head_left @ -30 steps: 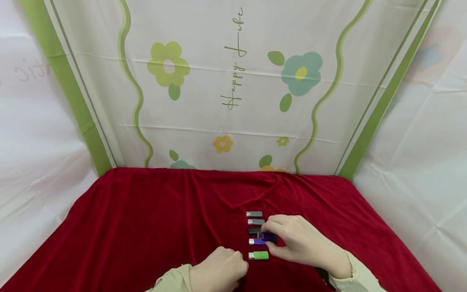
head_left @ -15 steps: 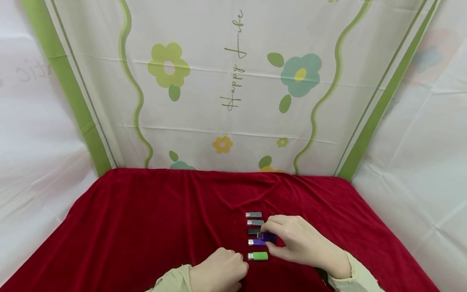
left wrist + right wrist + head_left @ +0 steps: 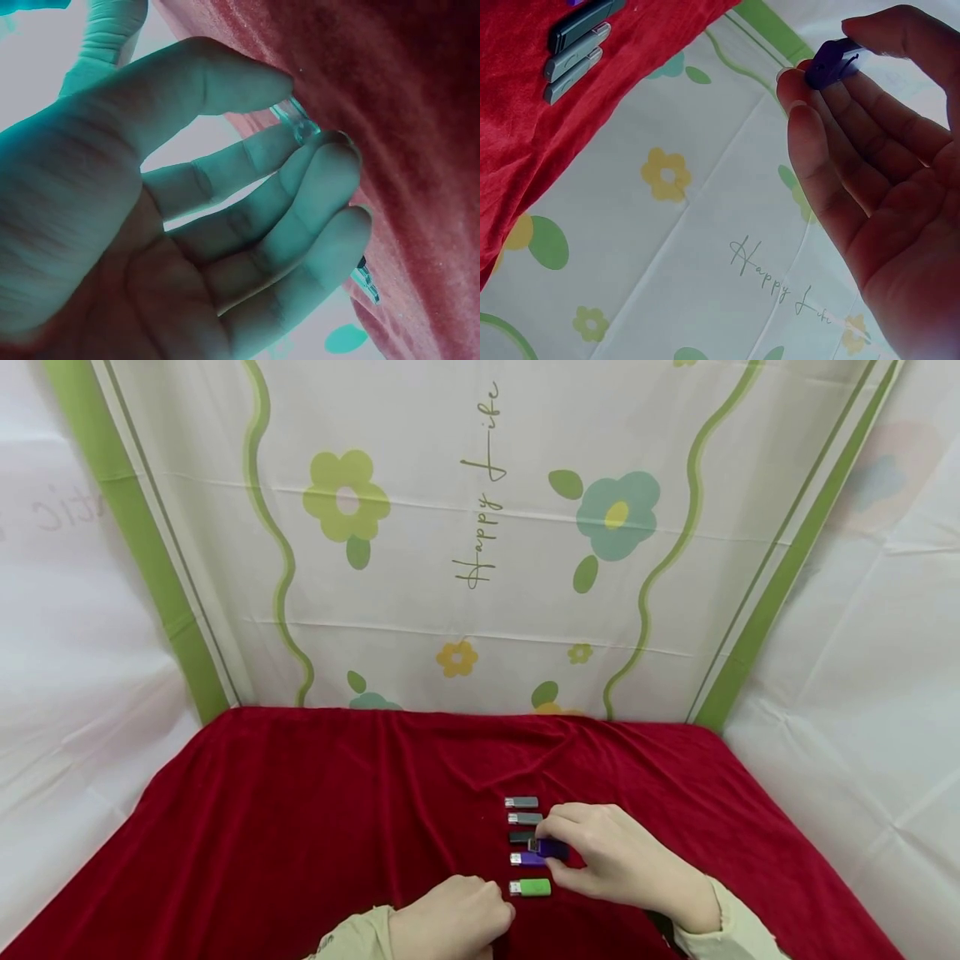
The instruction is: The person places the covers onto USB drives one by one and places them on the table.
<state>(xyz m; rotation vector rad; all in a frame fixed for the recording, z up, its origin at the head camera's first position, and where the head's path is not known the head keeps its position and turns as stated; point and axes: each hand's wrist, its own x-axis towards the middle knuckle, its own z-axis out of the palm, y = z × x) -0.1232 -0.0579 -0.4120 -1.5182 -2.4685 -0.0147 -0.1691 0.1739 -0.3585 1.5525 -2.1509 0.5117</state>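
Observation:
My right hand (image 3: 611,852) pinches a purple USB stick (image 3: 553,848) between thumb and fingertips, its metal plug pointing left. It hovers over a column of sticks on the cloth, partly covering a black USB stick (image 3: 521,837) and another purple USB stick (image 3: 527,859). Below these lies a green USB stick (image 3: 531,887); farther back are two grey USB sticks (image 3: 521,802). My left hand (image 3: 453,917) is just left of the green stick, fingers loosely curled. In the left wrist view, a shiny piece (image 3: 298,121) shows between thumb and fingers of the left hand (image 3: 217,210); whether they touch is unclear.
A wrinkled red cloth (image 3: 322,827) covers the table. White printed curtains stand behind it (image 3: 420,568) and at both sides. The cloth's back edge meets the rear curtain.
My left hand has shifted very slightly downward in the head view. The right hand keeps its pinch on the purple USB stick, with almost no movement.

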